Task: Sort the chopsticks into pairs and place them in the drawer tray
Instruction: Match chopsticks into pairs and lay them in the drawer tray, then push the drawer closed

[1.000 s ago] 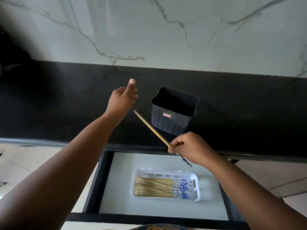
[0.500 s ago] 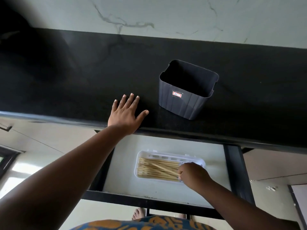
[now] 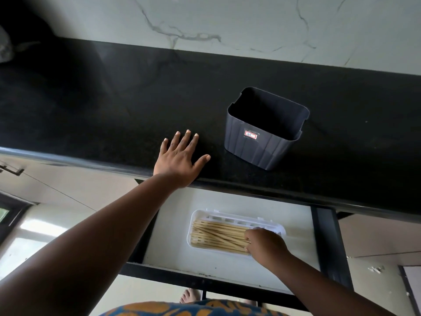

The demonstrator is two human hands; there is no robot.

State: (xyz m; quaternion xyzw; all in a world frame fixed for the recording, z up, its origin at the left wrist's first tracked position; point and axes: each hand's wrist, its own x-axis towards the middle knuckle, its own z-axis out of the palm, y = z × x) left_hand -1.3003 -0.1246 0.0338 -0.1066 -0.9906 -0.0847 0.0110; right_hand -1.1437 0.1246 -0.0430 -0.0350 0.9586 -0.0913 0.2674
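Several wooden chopsticks lie lengthwise in a white plastic tray inside the open drawer. One chopstick lies slanted across the others. My right hand rests over the tray's right end, fingers curled on the chopsticks' ends and hiding them. My left hand lies flat, fingers spread, on the black countertop near its front edge and holds nothing.
A dark grey ribbed bin with a red label stands on the counter to the right of my left hand; its inside looks dark. A marble wall backs the counter. The drawer's black frame surrounds the tray.
A second ago both hands held one chopstick above the counter. My right hand has carried it down into the tray, and my left hand has let go and settled flat on the countertop.
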